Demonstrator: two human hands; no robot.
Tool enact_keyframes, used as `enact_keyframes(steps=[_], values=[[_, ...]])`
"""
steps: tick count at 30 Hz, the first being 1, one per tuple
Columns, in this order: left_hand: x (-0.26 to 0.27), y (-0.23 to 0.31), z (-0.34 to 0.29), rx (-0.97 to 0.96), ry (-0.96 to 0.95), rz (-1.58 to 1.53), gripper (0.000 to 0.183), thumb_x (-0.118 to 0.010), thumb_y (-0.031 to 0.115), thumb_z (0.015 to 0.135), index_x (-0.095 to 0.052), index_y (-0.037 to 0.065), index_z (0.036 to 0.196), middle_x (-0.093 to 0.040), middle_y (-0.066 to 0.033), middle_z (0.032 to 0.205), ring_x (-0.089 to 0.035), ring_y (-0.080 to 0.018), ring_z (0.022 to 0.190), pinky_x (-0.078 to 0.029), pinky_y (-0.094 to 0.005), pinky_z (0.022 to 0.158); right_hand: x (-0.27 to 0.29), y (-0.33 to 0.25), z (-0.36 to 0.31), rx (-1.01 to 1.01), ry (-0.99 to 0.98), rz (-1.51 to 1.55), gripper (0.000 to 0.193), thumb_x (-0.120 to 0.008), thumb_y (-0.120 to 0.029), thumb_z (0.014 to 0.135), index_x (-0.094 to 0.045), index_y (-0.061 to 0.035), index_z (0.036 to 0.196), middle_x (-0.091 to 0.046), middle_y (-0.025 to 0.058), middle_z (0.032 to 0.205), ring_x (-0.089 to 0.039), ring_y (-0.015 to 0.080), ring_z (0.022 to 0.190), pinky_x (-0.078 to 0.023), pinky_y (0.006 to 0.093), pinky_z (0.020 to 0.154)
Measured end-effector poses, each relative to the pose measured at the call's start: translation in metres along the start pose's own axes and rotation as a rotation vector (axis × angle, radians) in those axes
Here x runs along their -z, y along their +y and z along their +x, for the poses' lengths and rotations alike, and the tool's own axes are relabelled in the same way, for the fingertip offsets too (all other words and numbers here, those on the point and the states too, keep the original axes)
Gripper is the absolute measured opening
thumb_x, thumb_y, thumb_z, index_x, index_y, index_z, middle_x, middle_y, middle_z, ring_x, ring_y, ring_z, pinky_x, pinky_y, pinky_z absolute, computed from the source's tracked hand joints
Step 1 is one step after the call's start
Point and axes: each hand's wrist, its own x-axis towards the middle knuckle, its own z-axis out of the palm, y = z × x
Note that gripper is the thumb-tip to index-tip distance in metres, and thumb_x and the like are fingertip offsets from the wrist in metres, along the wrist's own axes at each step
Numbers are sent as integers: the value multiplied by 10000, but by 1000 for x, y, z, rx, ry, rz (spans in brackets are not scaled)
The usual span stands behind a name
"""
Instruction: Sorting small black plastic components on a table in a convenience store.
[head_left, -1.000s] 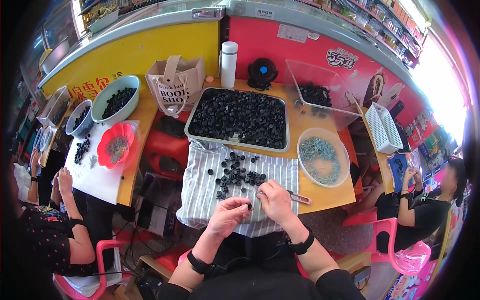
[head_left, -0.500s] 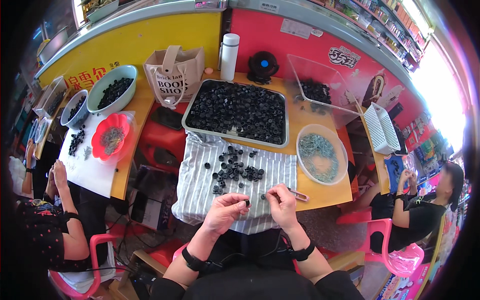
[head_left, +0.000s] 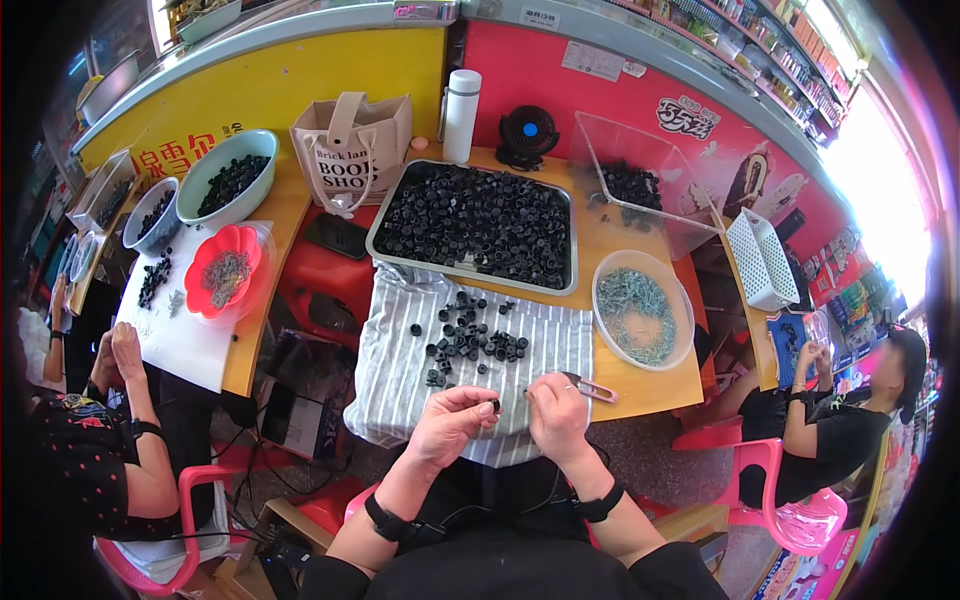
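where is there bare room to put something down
Bare striped cloth lies left of the loose black parts and right of them toward the round tub. Bare wooden tabletop shows in front of the tub, right of the pink-handled tool. Crowded: the metal tray, the cloth's middle, and its front edge, where the left hand and right hand are.

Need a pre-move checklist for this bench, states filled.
1. Left hand pinching small round black plastic part: ok.
2. Right hand holding anything: cannot tell, too small.
3. Hands apart: ok, visible gap.
4. Grey-and-white striped cloth flat: not ok, wrinkled.
5. Slim pink-and-grey tool untouched by right hand: cannot tell.
6. Round translucent plastic tub stocked with thin grey-blue pieces: ok.
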Motion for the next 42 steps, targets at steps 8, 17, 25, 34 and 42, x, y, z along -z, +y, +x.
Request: enact_keyframes(steps=[8,17,25,34,42], values=[[-2,1,0,-5,-3,14,202,-655,-26,908,-674,-43,1108,-706,-126,958,-667,-182,845,-539,-299,782,3,-4,1,52,-42,-5,223,-657,22,692,-641,-49,903,-585,88,873,-585,293,837,-461,400,724],[-4,1,-2,3,15,14,222,-663,-24,901,-672,-36,1122,-707,-127,959,-661,-171,816,-544,-289,773,11,-8,7,-84,-173,42,286,-690,18,686,-661,-47,964,-604,98,910,-597,302,868,-478,397,744],[-2,3,-2,0,16,36,236,-669,-35,888,-670,-28,1124,-713,-134,988,-690,-193,874,-554,-302,807,6,-4,-6,-217,6,131,284,-742,0,719,-665,-17,992,-599,117,929,-602,317,875,-488,399,740],[0,3,-2,4,-1,65,267,-675,-22,884,-671,-26,1151,-716,-154,1047,-699,-214,917,-551,-316,833,0,-3,-11,-233,44,264,210,-707,43,754,-662,-11,952,-617,117,914,-625,293,831,-503,355,716],[0,6,-1,20,6,29,265,-688,3,881,-678,-24,1144,-714,-165,1051,-701,-230,924,-559,-334,851,20,-42,-2,-361,61,719,185,-674,89,779,-649,0,939,-638,103,878,-638,190,759,-510,280,679]])
